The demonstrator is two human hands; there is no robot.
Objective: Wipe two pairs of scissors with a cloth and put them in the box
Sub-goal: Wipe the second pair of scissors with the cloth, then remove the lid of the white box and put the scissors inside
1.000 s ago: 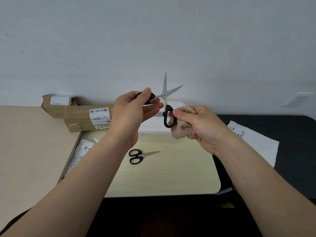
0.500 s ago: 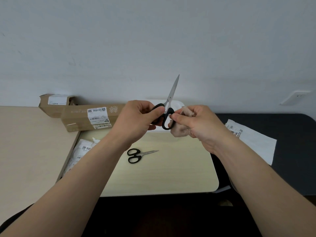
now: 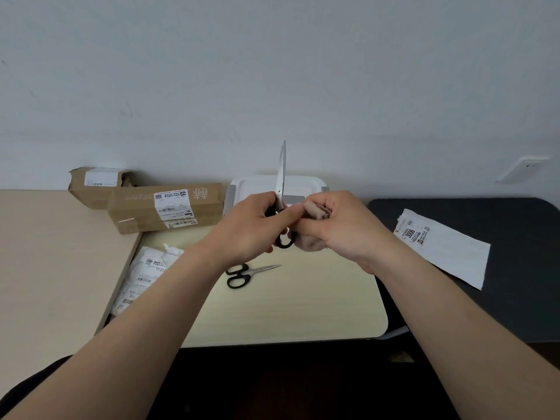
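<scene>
My left hand (image 3: 251, 225) grips the black handles of a pair of scissors (image 3: 282, 171), held upright with the blades closed and pointing up. My right hand (image 3: 336, 225) holds a beige cloth (image 3: 315, 212) bunched in its fingers, right beside the handles and touching them. A second, smaller pair of black-handled scissors (image 3: 245, 274) lies flat on the pale yellow table (image 3: 303, 304) below my hands. The white box (image 3: 303, 184) stands against the wall behind the raised blades, partly hidden by my hands.
Two brown cardboard parcels (image 3: 163, 207) lie at the back left. White labelled bags (image 3: 142, 277) sit at the table's left edge. A white labelled bag (image 3: 442, 247) lies on the dark surface (image 3: 500, 298) to the right. A beige desk (image 3: 54, 268) extends left.
The held scissors' blades were spread open a second ago and are now closed and upright. My hands have come closer together, and the cloth now meets the handles.
</scene>
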